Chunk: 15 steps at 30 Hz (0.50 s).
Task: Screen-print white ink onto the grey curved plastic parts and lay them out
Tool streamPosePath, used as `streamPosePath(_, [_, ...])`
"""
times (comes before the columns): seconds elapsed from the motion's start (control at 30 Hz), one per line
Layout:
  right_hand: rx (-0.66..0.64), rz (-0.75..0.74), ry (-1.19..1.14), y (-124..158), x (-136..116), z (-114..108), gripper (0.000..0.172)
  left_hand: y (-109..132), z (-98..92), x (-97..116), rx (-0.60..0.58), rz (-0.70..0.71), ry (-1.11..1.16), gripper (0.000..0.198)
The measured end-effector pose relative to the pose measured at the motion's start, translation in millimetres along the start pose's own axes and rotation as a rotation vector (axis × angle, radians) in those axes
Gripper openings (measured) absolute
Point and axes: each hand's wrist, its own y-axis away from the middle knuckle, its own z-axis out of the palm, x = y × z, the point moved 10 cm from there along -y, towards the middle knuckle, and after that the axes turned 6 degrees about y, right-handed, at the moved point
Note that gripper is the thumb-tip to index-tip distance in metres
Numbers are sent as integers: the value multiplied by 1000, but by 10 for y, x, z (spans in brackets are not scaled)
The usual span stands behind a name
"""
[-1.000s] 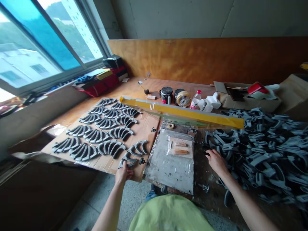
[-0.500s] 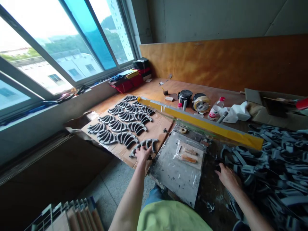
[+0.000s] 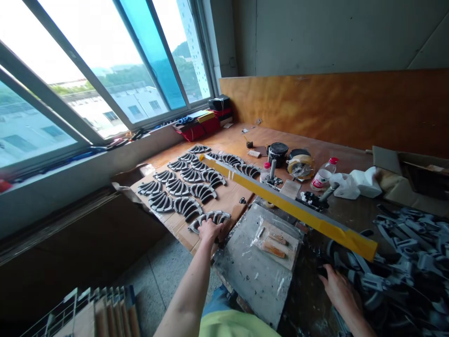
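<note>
- Grey curved pieces (image 3: 191, 206) lie in neat rows of small groups on a sheet of cardboard (image 3: 229, 199), which covers the left part of the wooden table (image 3: 280, 135).
- The left hand (image 3: 210, 230) rests on the nearest group (image 3: 219, 216), at the near edge of the cardboard. Its fingers are laid over the pieces, and one cannot tell if the grip is closed on one or only presses on it.
- The right hand (image 3: 338, 292) lies at the edge of a big loose pile of grey parts (image 3: 403, 271) on the right. Its fingers are partly hidden among the parts, so one cannot tell whether its grip is apart or together.
- Judged from this, the step in hand is setting a piece into the last, unfinished row.
- A next move would call for aligning the piece with its neighbours without pushing the finished groups out of place.
- A long yellow bar (image 3: 291, 208) crosses the table between the two hands. A board under clear plastic (image 3: 252, 267) lies near the body.
- A small bottle (image 3: 322, 175) with a red cap has a red label, but its writing is too small to read. The tape roll (image 3: 300, 166) and the black tin (image 3: 278, 152) show no legible text.
</note>
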Motion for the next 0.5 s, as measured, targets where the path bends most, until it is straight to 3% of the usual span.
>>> streamPosePath(0.1, [-61, 83, -98, -12, 80, -78, 26, 101, -173, -11, 37, 63, -14, 55])
streamPosePath(0.23, [-33, 219, -205, 26, 268, -398, 36, 178, -480, 146, 110, 163, -30, 53])
streamPosePath(0.37, [-14, 322, -369, 138, 441, -629, 39, -37, -653, 692, 130, 316, -41, 53])
streamPosePath(0.5, [57, 396, -395, 357, 518, -581, 28, -415, -540, 1454, 60, 491, -22, 53])
